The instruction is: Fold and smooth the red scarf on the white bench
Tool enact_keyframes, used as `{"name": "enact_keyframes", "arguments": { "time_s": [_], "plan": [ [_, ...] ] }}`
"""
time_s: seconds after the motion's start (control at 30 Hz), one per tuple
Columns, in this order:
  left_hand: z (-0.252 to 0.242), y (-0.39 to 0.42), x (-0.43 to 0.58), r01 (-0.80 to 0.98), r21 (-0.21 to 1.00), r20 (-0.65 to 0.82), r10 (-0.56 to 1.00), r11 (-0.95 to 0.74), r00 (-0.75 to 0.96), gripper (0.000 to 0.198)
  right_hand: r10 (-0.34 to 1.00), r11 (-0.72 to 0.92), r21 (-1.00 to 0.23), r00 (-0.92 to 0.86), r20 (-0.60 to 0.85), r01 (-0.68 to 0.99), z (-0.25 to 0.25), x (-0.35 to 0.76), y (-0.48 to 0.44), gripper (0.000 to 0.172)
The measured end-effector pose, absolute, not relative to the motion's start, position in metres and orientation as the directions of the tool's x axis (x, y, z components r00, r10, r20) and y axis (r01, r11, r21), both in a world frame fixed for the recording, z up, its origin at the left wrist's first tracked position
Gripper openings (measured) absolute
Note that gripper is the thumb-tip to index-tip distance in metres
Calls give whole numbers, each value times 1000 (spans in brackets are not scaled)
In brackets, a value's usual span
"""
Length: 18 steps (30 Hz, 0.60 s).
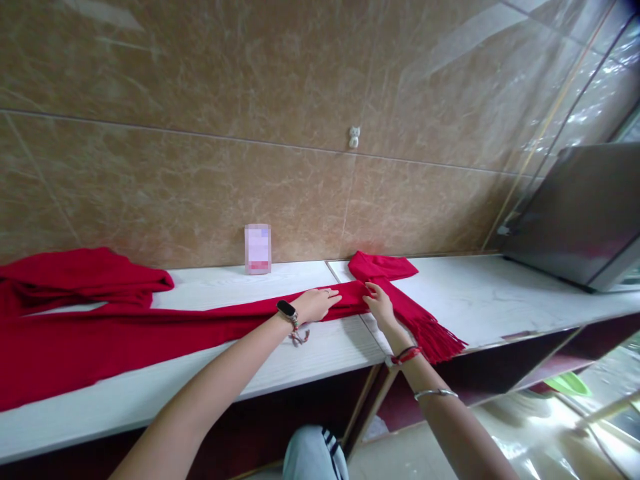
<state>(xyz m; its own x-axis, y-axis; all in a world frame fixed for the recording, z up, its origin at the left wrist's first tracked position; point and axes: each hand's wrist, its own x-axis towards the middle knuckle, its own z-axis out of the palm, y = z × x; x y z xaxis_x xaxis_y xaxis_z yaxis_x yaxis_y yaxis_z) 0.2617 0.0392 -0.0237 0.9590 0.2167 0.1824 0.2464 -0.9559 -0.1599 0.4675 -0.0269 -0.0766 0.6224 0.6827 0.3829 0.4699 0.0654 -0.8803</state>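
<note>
A long red scarf (pixel 170 337) stretches along the white counter, broad at the left and narrowed into folds toward my hands. My left hand (pixel 314 305) lies on the folded strip with its fingers extended. Just to its right, my right hand (pixel 381 307) has its fingers bent and pinched at the scarf; the fingertips are partly hidden. Beyond that hand, the fringed end (pixel 435 333) slants down to the counter's front edge. A folded red piece (pixel 385 267) rests behind my right hand; whether it belongs to the same scarf, I cannot tell.
More red cloth (pixel 85 277) is bunched at the back left of the white counter (pixel 465 293). A phone-like upright object (pixel 258 250), its face blurred, leans on the tiled wall. A grey metal appliance (pixel 575 213) stands at the right. Below are open shelves and a green basin (pixel 570 383).
</note>
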Motion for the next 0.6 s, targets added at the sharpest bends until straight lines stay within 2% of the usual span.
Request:
{"name": "enact_keyframes", "arguments": {
  "time_s": [0.13,0.2,0.33,0.5,0.6],
  "plan": [
    [-14,41,235,258,-216,146,230,-942,962,52,721,13,-914,629,290,406,-70,468,-23,47],
    [-3,43,228,284,-216,171,250,-934,953,53,744,40,-933,613,267,358,-63,469,-21,49],
    [8,45,229,311,-162,241,268,-937,933,63,750,168,-919,558,354,356,-51,476,-19,50],
    [-17,38,236,299,-64,29,297,-952,954,75,741,34,-851,558,373,524,-61,481,-24,43],
    [-29,36,237,322,-27,13,322,-946,947,78,739,5,-827,555,382,562,-71,482,-26,40]
  ]
}}
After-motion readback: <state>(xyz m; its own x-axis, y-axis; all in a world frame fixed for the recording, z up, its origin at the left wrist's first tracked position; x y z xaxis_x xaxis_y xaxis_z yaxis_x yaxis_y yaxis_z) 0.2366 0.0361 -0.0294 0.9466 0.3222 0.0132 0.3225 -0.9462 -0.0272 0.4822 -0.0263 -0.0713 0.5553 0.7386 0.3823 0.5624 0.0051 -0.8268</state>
